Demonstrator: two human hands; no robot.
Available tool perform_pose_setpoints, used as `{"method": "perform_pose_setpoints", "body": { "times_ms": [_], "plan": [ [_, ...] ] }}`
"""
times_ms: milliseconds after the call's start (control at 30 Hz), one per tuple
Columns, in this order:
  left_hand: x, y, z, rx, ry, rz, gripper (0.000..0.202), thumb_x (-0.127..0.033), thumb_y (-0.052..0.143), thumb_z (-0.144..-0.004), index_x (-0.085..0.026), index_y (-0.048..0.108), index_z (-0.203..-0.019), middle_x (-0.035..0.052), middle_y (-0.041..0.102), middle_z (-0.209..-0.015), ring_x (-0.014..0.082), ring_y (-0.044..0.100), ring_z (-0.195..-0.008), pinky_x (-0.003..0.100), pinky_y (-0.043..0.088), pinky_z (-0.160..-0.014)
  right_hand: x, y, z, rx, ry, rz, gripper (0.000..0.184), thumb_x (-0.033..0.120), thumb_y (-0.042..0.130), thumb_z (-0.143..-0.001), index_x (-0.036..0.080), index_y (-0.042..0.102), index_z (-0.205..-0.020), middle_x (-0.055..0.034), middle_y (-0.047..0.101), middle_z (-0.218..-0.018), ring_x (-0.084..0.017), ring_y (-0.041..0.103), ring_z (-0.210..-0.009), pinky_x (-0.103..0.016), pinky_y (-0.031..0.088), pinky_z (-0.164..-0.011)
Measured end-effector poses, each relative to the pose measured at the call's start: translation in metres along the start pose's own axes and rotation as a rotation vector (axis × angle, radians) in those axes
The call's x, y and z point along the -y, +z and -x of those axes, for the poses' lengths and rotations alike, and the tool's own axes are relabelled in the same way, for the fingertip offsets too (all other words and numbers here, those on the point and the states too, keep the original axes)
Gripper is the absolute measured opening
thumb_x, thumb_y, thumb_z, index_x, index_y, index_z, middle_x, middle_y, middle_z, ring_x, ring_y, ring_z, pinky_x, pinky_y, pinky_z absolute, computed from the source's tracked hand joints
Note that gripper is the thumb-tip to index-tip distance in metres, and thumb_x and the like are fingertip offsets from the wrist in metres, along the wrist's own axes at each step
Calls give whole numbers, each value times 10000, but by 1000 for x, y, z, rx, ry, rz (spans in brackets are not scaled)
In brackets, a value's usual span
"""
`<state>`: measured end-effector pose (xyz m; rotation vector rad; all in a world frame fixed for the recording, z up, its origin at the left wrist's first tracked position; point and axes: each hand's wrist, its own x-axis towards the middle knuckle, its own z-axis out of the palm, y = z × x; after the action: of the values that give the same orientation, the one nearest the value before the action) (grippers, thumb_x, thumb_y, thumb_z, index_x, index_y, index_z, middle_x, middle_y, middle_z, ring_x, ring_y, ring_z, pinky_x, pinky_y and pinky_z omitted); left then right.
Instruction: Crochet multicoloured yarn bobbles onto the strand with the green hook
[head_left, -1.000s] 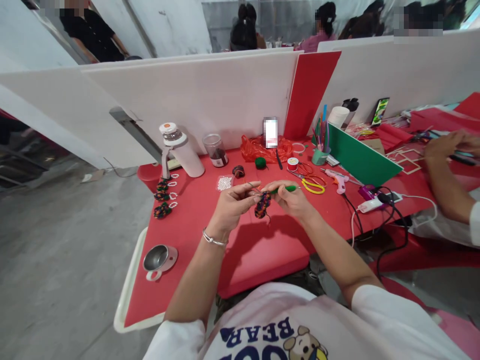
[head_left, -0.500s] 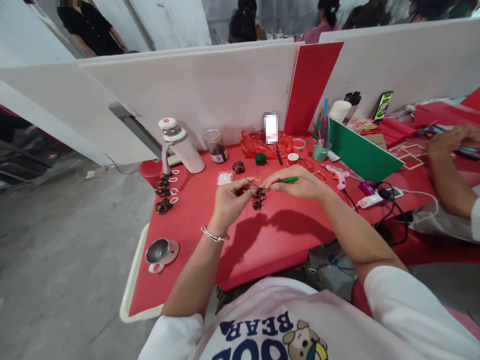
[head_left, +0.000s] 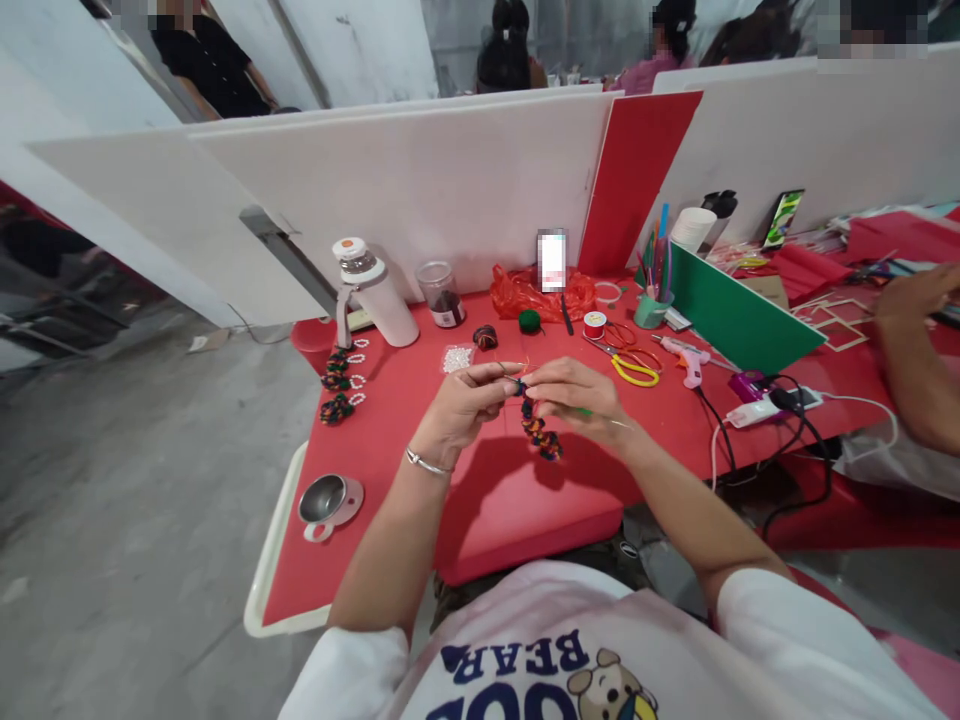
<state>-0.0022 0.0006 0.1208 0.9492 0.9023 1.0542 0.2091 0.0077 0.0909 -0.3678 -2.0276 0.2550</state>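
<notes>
My left hand (head_left: pixel 457 405) pinches the top end of a multicoloured crocheted strip (head_left: pixel 541 436), fingers closed with a dark yarn strand over them. The strip curls and hangs down over the red table. My right hand (head_left: pixel 576 394) is closed beside it, fingertips touching its top. A crochet hook (head_left: pixel 583 411) with a green handle lies in that hand, mostly hidden by the fingers. Ahead of my hands are a bag of white pearl beads (head_left: pixel 457 359), a multicoloured yarn ball (head_left: pixel 485 337) and a green yarn ball (head_left: pixel 529 321).
Yellow-handled scissors (head_left: pixel 634 371), a thread spool (head_left: pixel 595 324) and a pink glue gun (head_left: pixel 685 357) lie right. Finished yarn pieces (head_left: pixel 337 408), a bottle (head_left: pixel 386 308) and a metal cup (head_left: pixel 324 498) stand left. A co-worker's arm (head_left: pixel 911 360) is at far right.
My right hand has turned and lowered, so the green hook handle is now mostly covered. The crocheted strip hangs longer and further right. The yellow-handled scissors have come into view.
</notes>
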Motion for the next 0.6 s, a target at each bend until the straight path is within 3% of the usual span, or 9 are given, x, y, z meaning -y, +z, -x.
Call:
{"method": "perform_pose_setpoints", "body": {
  "times_ms": [133, 267, 333, 400, 467, 600],
  "plan": [
    [-6, -6, 0, -60, 55, -197, 364, -222, 908, -563, -110, 801, -893, -11, 610, -554, 33, 367, -459, 206, 209, -452, 5, -29, -23, 243, 139, -150, 174, 285, 657, -962, 219, 738, -1100, -103, 787, -1129, -202, 737, -1078, -371, 583, -980],
    [-9, -4, 1, 43, 34, -230, 365, -201, 893, -556, -112, 808, -899, 16, 663, -599, 56, 443, -478, 211, 258, -455, 3, -42, -31, 341, 508, -466, 256, 413, 612, -981, 202, 752, -1018, -80, 800, -1008, -201, 769, -961, -357, 617, -902],
    [-6, -1, 0, 82, 29, -174, 382, -227, 896, -554, -120, 812, -911, 15, 664, -610, 58, 453, -471, 211, 266, -447, -1, -35, -24, 275, 625, -716, 337, 496, 589, -977, 196, 740, -1002, -82, 793, -982, -209, 778, -910, -386, 633, -867],
    [0, 3, -1, 64, 39, -102, 404, -250, 901, -552, -129, 812, -927, 15, 670, -640, 56, 461, -471, 206, 271, -441, -4, -20, -12, 103, 670, -833, 429, 600, 567, -952, 201, 724, -968, -77, 779, -958, -198, 767, -831, -391, 641, -805],
    [7, 9, -2, 4, 75, -54, 420, -254, 903, -556, -134, 810, -947, 11, 675, -667, 47, 456, -475, 198, 276, -442, -2, -1, 0, -138, 639, -698, 437, 629, 598, -918, 211, 723, -947, -64, 751, -949, -180, 738, -844, -353, 629, -785],
    [22, 24, -2, -183, 258, -25, 415, -216, 893, -560, -127, 802, -955, 2, 681, -663, 70, 539, -576, 208, 418, -560, 13, 31, 17, -329, 510, -164, 247, 461, 649, -948, 251, 759, -1014, -76, 714, -1026, -200, 688, -1008, -374, 591, -910]
  ]
}}
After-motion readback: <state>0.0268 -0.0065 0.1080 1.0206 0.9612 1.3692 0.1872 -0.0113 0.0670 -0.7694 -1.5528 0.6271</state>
